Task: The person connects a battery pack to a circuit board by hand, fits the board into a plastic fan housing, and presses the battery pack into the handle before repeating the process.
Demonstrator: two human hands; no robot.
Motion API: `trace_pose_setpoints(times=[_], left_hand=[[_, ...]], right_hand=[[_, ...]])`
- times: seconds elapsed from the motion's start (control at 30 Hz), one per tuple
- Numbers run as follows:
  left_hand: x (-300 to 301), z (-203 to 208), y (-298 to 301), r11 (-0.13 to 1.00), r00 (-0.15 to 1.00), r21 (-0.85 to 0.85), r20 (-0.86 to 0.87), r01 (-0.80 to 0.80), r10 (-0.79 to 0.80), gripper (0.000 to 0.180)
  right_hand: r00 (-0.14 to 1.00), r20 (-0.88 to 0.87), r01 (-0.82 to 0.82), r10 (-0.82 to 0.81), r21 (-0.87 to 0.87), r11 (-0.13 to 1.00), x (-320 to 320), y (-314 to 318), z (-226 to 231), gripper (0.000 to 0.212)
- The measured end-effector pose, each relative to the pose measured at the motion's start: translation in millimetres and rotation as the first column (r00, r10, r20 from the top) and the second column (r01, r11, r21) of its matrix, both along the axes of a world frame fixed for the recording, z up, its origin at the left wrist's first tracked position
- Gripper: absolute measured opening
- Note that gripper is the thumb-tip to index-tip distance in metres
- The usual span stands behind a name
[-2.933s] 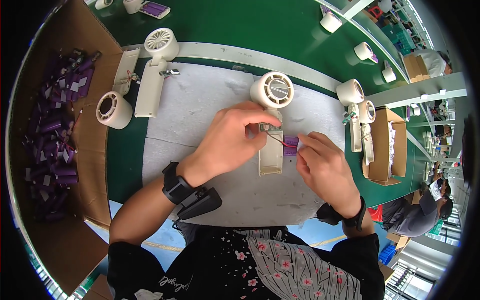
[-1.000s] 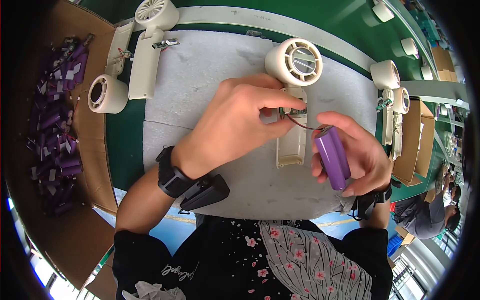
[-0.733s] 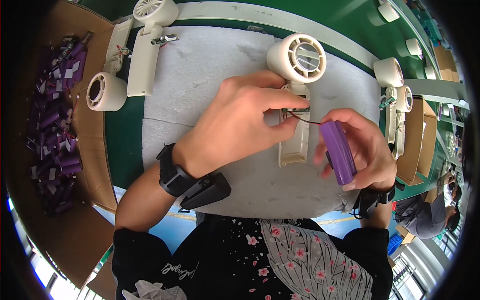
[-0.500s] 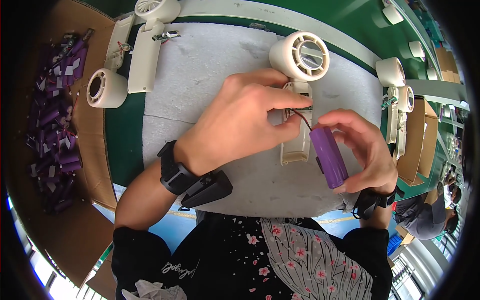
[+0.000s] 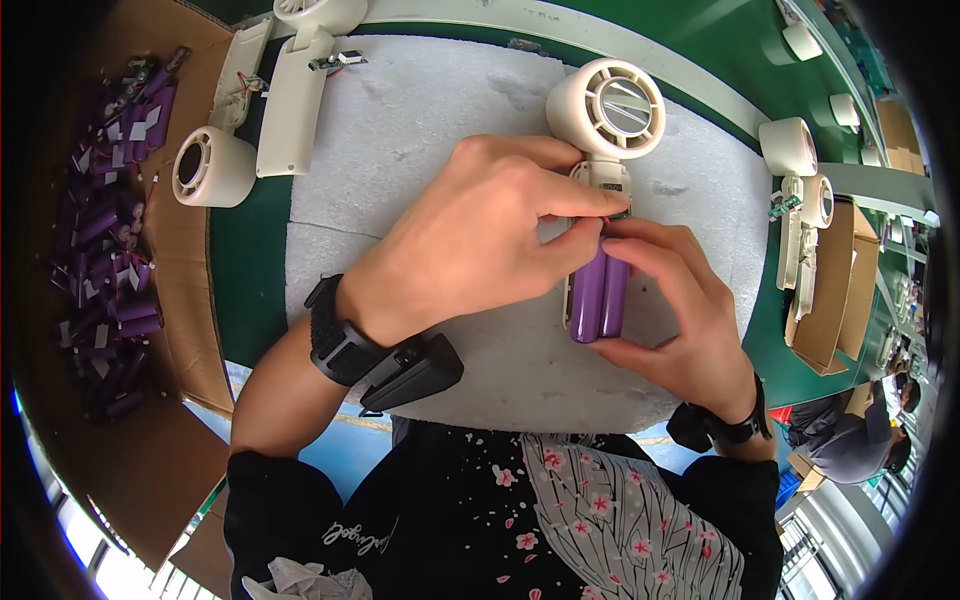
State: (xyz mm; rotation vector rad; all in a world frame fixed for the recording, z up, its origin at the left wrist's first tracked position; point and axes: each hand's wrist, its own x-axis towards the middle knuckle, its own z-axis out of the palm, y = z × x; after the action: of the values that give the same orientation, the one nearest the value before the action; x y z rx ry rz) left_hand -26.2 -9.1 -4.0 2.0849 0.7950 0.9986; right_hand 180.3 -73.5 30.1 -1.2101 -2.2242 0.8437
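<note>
Holds the bare left hand (image 5: 480,225) back-up at the centre of the frame, with the forearm slanting up from the lower left and a black strap (image 5: 345,345) around the wrist. Stretches its index finger rightward over a small green circuit board (image 5: 625,212) and bends the thumb just below, with only a narrow space between the tips; cannot tell from this view any firm pinch.

Brings the bare right hand (image 5: 690,320) up from the lower right, turned inward on a bent wrist. Spans a purple battery pack (image 5: 603,300) lengthwise, with the thumb at its lower end and the fingertips at its upper end, holding it between them.

Has the pack right of centre, almost vertical in the frame, lying over a long cream plastic handle shell (image 5: 603,171). Looks smooth and glossy: two cylinders side by side, with pale highlights and a bit of red wire at the finger-covered upper end. Cannot tell the depth of its seating. Joins, at the shell's top, a round cream fan head (image 5: 605,108) with a mirror-like disc, above a pale grey foam mat (image 5: 400,150).
</note>
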Motion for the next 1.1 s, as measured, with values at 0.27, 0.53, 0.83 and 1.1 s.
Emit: trace_pose_setpoints(times=[0.27,0.53,0.83,1.1], left_hand=[[0,4,-2,0.999,1.000,-0.050,-0.026,-0.003,0.002,0.029],[3,4,-2,0.998,1.000,-0.050,-0.008,-0.028,0.028,0.028],[-1,4,0,0.991,1.000,-0.134,0.027,0.010,-0.007,0.031],[-8,12,4,0.951,0.993,-0.287,-0.006,0.111,-0.118,0.042]], right_hand=[[0.999,0.043,-0.011,0.008,0.082,0.997,1,-11,2,0.060],[0.991,0.134,0.012,-0.031,0.141,0.990,-7,-15,5,0.055],[0.983,0.176,0.021,-0.050,0.162,0.987,-8,-14,2,0.051],[0.991,0.038,0.123,-0.127,0.105,0.987,-11,-13,2,0.044]])
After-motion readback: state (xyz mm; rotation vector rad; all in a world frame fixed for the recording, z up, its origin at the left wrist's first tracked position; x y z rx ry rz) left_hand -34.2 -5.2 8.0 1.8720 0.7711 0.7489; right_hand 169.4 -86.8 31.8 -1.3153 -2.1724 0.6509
